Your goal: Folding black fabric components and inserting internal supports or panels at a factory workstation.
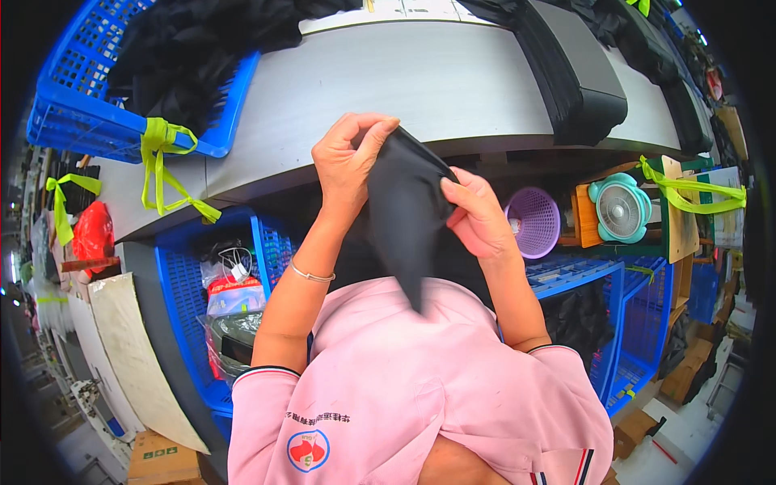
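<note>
A piece of black fabric [404, 206] hangs between my two hands, just in front of the table edge. My left hand [347, 162] pinches its upper left corner between thumb and fingers. Lower and to the right, my right hand [477, 212] grips the other end of its top edge. The cloth's lower tip dangles over my pink shirt and is slightly blurred. Which side of the cloth faces me I cannot tell.
A grey-white table [404, 81] spans the front. On it stand a blue basket [81, 121] of black cloth and a black fabric stack [578, 89]. Below are a blue crate [182, 299], a purple basket [537, 222] and a small fan [621, 208].
</note>
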### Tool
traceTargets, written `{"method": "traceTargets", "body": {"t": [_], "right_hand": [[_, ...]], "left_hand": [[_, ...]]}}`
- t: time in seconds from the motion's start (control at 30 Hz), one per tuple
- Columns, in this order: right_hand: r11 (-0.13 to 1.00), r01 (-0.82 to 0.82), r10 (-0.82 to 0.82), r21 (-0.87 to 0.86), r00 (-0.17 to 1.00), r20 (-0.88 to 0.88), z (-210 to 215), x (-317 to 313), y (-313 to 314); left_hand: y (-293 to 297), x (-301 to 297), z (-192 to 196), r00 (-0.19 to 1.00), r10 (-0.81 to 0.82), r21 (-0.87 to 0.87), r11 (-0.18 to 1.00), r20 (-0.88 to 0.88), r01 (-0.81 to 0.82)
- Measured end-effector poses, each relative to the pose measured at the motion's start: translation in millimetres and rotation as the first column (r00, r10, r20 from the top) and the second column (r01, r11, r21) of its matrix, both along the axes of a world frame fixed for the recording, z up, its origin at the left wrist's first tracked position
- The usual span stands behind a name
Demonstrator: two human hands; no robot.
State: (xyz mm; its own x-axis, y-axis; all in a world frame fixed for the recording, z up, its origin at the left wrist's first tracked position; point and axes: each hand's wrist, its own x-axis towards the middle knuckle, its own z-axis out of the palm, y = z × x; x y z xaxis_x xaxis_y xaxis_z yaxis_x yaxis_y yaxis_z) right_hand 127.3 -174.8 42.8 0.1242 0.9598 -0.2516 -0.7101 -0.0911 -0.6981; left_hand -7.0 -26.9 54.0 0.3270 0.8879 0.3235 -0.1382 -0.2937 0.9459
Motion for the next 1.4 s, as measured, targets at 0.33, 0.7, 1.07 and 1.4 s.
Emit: {"method": "traceTargets", "body": {"t": [0.33,0.7,1.07,1.4], "right_hand": [[0.911,0.392,-0.410,0.133,0.811,0.417,4,3,19],[0.886,-0.182,-0.239,0.426,0.608,0.757,-50,-76,20],[0.895,-0.349,0.363,-0.278,0.207,0.909,-67,-49,-3],[0.918,0.200,-0.385,0.342,0.253,0.887,21,-35,0]], "left_hand": [[-25,-12,-19,0.815,-0.346,-0.749,0.336,0.465,0.571],[-59,-6,-55,0.270,-0.656,-0.646,0.751,-0.705,0.139],[-35,4,12,0.706,-0.191,-0.508,0.570,0.682,0.645],[-45,-16,0,0.899,-0.160,-0.762,0.483,0.408,0.431]]}}
